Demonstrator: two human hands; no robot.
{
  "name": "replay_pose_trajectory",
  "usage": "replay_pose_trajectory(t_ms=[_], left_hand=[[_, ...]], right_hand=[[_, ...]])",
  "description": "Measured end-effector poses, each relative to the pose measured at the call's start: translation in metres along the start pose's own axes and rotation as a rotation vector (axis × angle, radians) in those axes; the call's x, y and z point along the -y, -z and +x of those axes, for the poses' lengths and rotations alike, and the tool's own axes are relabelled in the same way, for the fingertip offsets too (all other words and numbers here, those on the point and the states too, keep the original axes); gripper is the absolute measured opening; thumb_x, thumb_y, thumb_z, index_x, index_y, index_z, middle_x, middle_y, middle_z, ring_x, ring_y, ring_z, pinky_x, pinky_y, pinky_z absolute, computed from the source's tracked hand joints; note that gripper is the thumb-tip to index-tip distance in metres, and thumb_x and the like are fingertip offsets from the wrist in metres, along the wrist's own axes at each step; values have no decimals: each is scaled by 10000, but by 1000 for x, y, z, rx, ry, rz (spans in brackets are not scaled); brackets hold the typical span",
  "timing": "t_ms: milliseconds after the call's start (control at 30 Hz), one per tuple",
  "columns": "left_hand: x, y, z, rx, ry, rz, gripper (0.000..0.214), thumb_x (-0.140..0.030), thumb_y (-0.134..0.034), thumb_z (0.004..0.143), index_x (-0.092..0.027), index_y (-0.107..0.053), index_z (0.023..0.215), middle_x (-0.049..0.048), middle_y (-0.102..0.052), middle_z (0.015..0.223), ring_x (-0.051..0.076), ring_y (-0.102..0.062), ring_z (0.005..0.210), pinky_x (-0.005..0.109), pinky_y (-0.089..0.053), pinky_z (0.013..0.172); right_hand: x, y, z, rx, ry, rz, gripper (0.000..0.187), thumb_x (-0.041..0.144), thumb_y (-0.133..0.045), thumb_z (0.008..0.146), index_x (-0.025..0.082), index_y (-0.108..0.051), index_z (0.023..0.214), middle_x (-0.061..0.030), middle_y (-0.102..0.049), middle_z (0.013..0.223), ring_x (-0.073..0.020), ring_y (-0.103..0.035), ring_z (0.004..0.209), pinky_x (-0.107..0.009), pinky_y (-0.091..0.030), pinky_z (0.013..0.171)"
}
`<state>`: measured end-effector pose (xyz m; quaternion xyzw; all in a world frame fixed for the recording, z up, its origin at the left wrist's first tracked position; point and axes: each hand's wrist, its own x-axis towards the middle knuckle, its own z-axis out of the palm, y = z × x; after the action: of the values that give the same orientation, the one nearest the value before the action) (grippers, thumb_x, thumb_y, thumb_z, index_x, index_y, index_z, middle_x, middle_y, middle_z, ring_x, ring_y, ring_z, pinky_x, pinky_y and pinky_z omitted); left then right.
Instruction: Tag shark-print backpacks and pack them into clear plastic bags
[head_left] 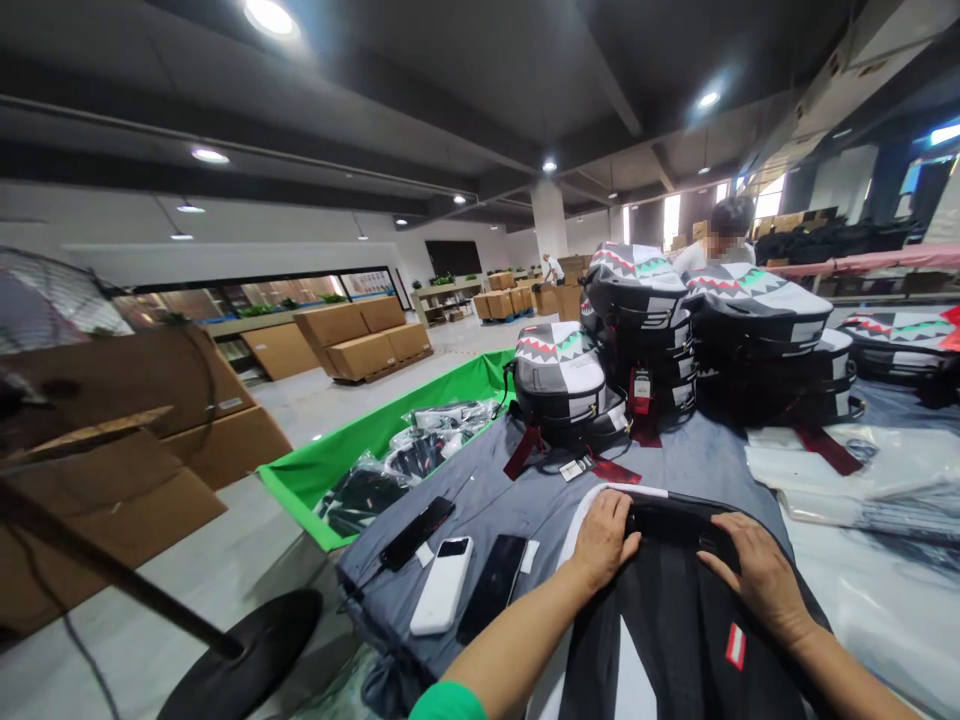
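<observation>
Our left hand (604, 540) had its grip closed over the far top edge of the black backpack (675, 620), fingers curled down over the rim. Our right hand (757, 572) lay on the same end with its grip loose, fingers spread and draped on the fabric, clamped on nothing.

The backpack lay flat at the near edge of the counter (525, 490), which was covered in grey cloth. Its long axis ran straight away from us, and the end we held pointed toward the stacked backpacks (637, 300). A small red-and-white label (736, 645) sat on its right side; we could read no writing on it.

Left of the hands lay a white power bank (442, 585) and two black phones (491, 585). The stacked backpacks bore a zigzag tooth pattern and hang tags (576, 467), whose print was too small to read. Beyond the counter's left edge stood a green bin (315, 470).
</observation>
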<state>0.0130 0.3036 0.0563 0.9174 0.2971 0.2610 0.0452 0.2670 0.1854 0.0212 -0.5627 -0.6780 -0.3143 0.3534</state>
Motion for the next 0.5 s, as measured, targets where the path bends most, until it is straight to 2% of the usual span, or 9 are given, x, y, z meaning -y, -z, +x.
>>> replay_pose_trajectory(t_ms=[100, 200, 367, 500], left_hand=[[-4, -3, -28, 22, 7, 90, 368, -270, -690, 879, -196, -552, 1212, 104, -634, 1145, 293, -605, 1107, 458, -518, 984], [-5, -8, -31, 137, -24, 125, 406, -400, -731, 864, -170, -582, 1163, 112, -645, 1083, 297, -616, 1037, 434, -527, 928], [0, -18, 8, 321, 2, 149, 495, -554, -716, 854, -125, -649, 1092, 156, -664, 1123, 318, -615, 1097, 425, -481, 1003], [3, -15, 44, 380, 17, 157, 566, -646, -646, 877, -107, -693, 1045, 171, -703, 1061, 339, -642, 1079, 438, -494, 974]], right_hand=[[16, 11, -20, 62, 45, 24, 294, 386, -538, 995, 211, -606, 1221, -109, -730, 1088, -284, -692, 1030, -443, -558, 953], [22, 14, -31, 196, -3, 66, 257, 351, -505, 1003, 215, -637, 1177, -103, -735, 1076, -277, -691, 1007, -446, -557, 948], [9, -1, -17, 528, -172, 148, 243, 343, -536, 964, 196, -672, 1102, -131, -728, 1053, -298, -685, 1009, -461, -558, 922], [-12, -24, 5, 585, -225, 173, 192, 338, -594, 911, 218, -658, 1047, -107, -733, 1027, -281, -697, 967, -420, -574, 856]])
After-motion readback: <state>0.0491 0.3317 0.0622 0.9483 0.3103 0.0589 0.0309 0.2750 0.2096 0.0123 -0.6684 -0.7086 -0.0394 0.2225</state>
